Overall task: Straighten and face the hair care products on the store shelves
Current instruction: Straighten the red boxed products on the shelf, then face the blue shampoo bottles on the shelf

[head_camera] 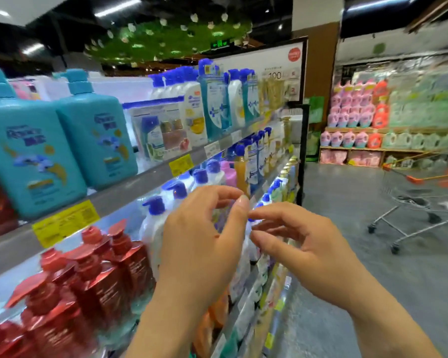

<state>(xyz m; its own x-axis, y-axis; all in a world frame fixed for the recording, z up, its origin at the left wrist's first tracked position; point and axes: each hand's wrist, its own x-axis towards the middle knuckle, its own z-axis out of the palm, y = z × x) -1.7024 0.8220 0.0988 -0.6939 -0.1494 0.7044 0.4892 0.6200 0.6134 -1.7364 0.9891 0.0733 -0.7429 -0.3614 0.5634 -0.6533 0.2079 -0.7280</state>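
Both my hands hover side by side in front of the middle shelf. My left hand (pixel 199 244) has loosely curled fingers and holds nothing. My right hand (pixel 298 244) is also loosely curled and empty, its fingertips close to the left thumb. Behind them stand white bottles with blue pump caps (pixel 154 218), partly hidden by my hands. Red pump bottles (pixel 93 277) fill the same shelf to the left. Two big teal bottles (pixel 96 135) stand on the shelf above, with white and blue shampoo bottles (pixel 215 104) further along.
Yellow price tags (pixel 65 220) line the shelf edges. A shopping trolley (pixel 419 197) stands in the aisle at right. Pink and green detergent jugs (pixel 357 112) are stacked at the far wall. Grey floor (pixel 347 254) lies open to my right.
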